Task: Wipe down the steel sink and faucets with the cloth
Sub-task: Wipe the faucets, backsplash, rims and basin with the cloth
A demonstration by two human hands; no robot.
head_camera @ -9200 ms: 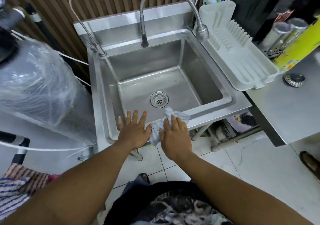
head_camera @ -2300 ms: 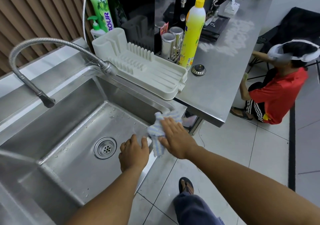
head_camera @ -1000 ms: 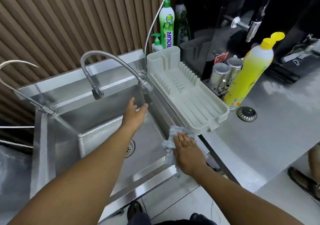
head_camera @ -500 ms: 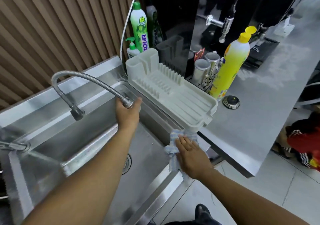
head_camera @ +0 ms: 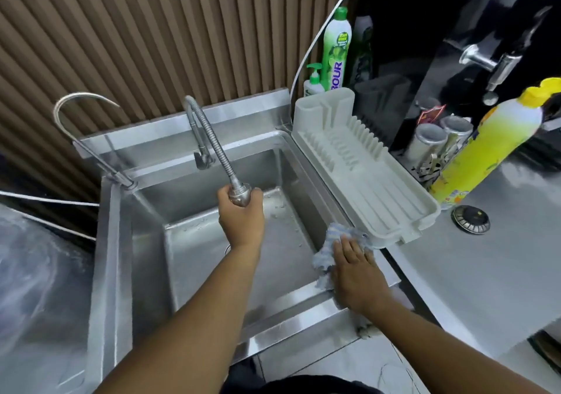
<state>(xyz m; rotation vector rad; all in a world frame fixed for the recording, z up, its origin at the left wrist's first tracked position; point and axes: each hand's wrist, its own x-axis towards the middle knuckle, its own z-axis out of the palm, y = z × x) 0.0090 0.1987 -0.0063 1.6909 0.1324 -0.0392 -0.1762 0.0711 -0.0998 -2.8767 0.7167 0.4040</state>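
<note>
Here, the soft blue-and-white checked cloth [head_camera: 332,249] lay bunched on the right rim of the shiny square steel sink [head_camera: 194,241], just beside the corner of the pale plastic dish rack [head_camera: 364,169]. The right hand [head_camera: 355,275] was spread flat on the cloth, fingers wide, pressing it down and not gripping it. The cloth looked light and floppy, so it would probably bend around edges and pipes with ease, and it was best taken by scooping up a bunch in the palm. The left hand [head_camera: 241,216] was curled around the round metal head of the bendy ribbed steel faucet hose [head_camera: 212,141], holding it over the basin. That hose looked springy and smooth, so it might slip when wet; the knob at the end seemed the best place to hold. A second thin curved steel faucet [head_camera: 76,105] stood at the back left corner, stiff and hard to the eye. The sink was flat-sided and glossy, with little water drops on its floor. A tall yellow plastic bottle [head_camera: 488,147] stood on the grey steel counter [head_camera: 485,257] well apart from the cloth.
</note>
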